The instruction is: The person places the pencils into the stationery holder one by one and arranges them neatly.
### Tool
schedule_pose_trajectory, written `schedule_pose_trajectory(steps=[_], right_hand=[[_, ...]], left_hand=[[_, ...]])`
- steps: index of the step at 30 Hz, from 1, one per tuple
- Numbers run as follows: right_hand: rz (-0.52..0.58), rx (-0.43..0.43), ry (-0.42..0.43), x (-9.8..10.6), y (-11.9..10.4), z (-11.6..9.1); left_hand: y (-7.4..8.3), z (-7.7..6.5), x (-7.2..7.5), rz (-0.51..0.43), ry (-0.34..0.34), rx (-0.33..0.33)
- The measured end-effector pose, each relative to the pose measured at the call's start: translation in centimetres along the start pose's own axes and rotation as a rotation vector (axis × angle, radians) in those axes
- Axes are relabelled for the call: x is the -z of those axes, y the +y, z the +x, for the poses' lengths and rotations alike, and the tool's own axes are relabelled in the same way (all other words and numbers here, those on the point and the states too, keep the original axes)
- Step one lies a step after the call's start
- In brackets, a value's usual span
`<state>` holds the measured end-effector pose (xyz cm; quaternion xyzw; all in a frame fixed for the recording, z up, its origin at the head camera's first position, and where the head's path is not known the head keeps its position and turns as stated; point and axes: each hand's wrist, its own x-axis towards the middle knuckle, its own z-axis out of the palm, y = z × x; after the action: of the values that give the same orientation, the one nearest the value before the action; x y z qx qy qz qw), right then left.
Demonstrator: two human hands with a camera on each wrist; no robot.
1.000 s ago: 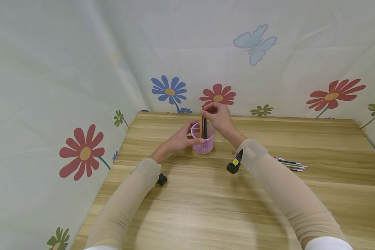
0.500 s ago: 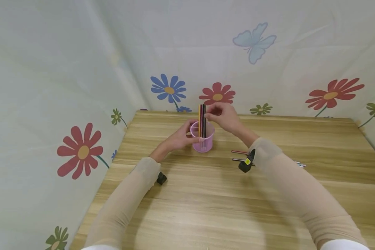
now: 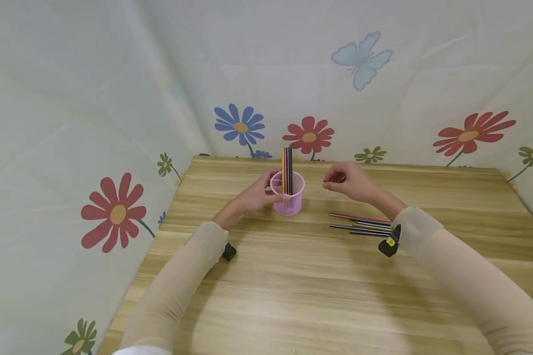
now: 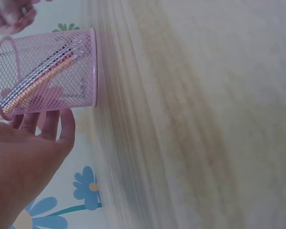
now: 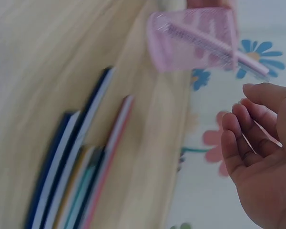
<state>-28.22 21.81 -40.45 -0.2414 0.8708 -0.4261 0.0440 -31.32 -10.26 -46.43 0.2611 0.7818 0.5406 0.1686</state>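
A pink mesh pen cup (image 3: 296,203) stands upright near the back of the wooden table. My left hand (image 3: 254,198) grips it from the left, thumb across the near side and fingers round the far side, as the left wrist view shows through the mesh (image 4: 43,90). Several pencils (image 3: 287,167), one yellow and others dark, lean together inside the cup and stick out over its rim. To the cup's right, my right hand (image 3: 353,182) hovers over the table, fingers loosely bent and holding nothing. Below it lies a loose group of pencils (image 3: 360,227), partly hidden by the right wrist.
The wooden table (image 3: 266,286) reaches back to a white cloth (image 3: 266,59) printed with flowers and a butterfly. A second cloth wall (image 3: 62,123) closes off the left side. Small black cameras (image 3: 388,246) sit on both wrists.
My right hand has released the pencils in the cup and moved right, away from it. More of the pencils on the table now show. My left hand stays on the cup.
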Motion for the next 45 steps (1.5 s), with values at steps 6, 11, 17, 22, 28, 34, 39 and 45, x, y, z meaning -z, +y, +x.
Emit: schedule_pose_trajectory(steps=[6,11,17,22,28,34,39,45], right_hand=[[-0.059,-0.062,-0.047,-0.4,2.4,-1.8],[-0.070,-0.090,-0.088,-1.0,4.1,-2.7],[-0.094,-0.108,-0.138,-1.6,5.8,-3.6],[-0.099,-0.092,-0.145,-1.8,6.1,-3.9],[-0.069,-0.076,-0.209,-1.9,5.9,-3.9],[-0.060,-0.095,-0.241,-2.3,6.1,-3.9],[-0.078,-0.112,-0.257,-2.4,6.4,-3.9],[-0.088,-0.099,-0.266,-2.2,6.1,-3.6]], left_hand=[[0.0,-0.3,0.2,0.008,-0.013,0.008],[0.1,-0.2,0.2,-0.004,-0.013,0.012],[0.2,0.1,-0.1,-0.014,-0.019,0.005],[0.2,0.2,-0.1,-0.006,-0.016,0.000],[0.2,0.2,-0.1,0.015,-0.013,-0.005],[0.4,-0.1,-0.2,0.008,-0.027,0.031],[0.5,-0.2,-0.2,0.006,-0.037,0.031],[0.6,-0.2,0.2,0.016,-0.037,0.043]])
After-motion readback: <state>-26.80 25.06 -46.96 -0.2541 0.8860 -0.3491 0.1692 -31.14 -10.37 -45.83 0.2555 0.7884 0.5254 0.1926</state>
